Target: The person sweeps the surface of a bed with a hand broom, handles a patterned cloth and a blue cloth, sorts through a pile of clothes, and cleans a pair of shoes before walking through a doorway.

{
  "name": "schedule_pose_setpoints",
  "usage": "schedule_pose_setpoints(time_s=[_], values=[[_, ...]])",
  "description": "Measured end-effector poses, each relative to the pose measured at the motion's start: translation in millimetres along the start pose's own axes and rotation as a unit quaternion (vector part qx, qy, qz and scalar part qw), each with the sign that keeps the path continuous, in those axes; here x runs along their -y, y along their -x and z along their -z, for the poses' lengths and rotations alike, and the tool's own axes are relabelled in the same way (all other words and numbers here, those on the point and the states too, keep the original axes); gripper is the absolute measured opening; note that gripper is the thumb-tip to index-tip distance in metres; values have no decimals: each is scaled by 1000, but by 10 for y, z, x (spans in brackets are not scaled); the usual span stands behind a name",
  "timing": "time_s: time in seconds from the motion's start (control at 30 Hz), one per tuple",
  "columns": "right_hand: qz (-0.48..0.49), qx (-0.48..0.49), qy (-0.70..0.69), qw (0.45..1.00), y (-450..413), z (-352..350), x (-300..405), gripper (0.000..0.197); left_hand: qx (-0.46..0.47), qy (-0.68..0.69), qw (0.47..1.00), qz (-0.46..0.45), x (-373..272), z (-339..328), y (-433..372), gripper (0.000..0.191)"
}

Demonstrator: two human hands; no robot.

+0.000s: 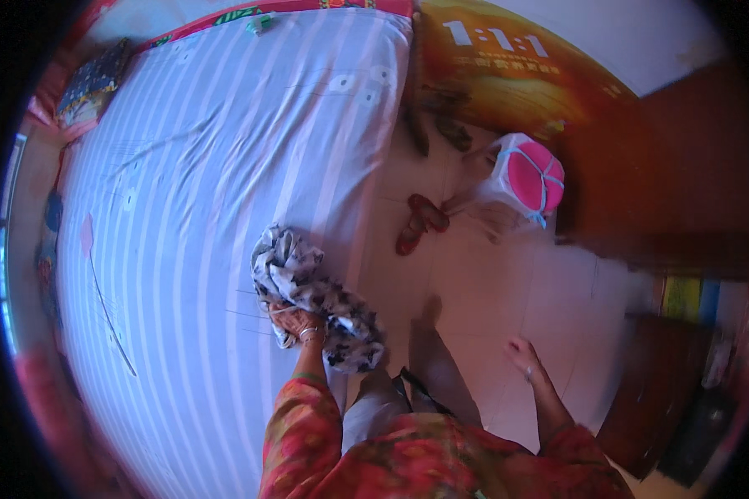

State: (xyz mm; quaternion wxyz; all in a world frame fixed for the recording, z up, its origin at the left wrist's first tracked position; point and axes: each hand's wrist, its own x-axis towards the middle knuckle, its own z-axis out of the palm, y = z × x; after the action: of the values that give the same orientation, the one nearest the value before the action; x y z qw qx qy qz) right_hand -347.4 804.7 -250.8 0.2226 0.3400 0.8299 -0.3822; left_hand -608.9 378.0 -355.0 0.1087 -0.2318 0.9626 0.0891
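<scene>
Bunched black-and-white patterned cloth point(315, 293) hangs over the near edge of the bed, with my left hand point(294, 319) gripping it from the left. A thin white cord or strap shows by the fingers of that hand. Under the cloth spreads a striped pale bedsheet point(181, 268), wrinkled towards its far side. Off to the right, over the floor, my right hand point(522, 354) hangs beside my body with curled fingers and touches nothing. Whether those fingers are fully closed is hard to tell from the blur.
A fly swatter point(103, 293) lies on the bed's left part. Red shoes point(419, 221) and a stool with a pink seat point(533, 174) stand on the tiled floor point(474, 274). Brown wooden furniture point(668, 168) lines the right. A patterned pillow point(93, 87) rests at the far left.
</scene>
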Motion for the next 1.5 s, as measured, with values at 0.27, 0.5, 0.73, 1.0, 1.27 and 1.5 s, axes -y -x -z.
schedule_pose_setpoints(time_s=[0.27, 0.5, 0.73, 1.0, 1.27, 1.5], values=[[292, -19, -73, 953, -3143, 110, 2789, 26, -9, 31, 999, -2, 366, -462, 35, 63], [514, -107, 17, 851, -4217, -676, 4724, 31, -155, 276, 946, 69, 789, -946, 168, 61], [579, -167, 235, 762, -4323, -1115, 4973, 37, -137, 259, 948, 125, 682, -890, 461, 61], [591, -161, 236, 755, -4298, -1050, 5105, 39, -127, 257, 944, 161, 571, -805, 414, 61], [591, -155, 244, 753, -4299, -1048, 5106, 41, -114, 270, 939, 180, 491, -839, 351, 62], [598, -159, 256, 743, -4279, -1049, 5119, 42, -119, 272, 934, 198, 452, -871, 360, 62]])
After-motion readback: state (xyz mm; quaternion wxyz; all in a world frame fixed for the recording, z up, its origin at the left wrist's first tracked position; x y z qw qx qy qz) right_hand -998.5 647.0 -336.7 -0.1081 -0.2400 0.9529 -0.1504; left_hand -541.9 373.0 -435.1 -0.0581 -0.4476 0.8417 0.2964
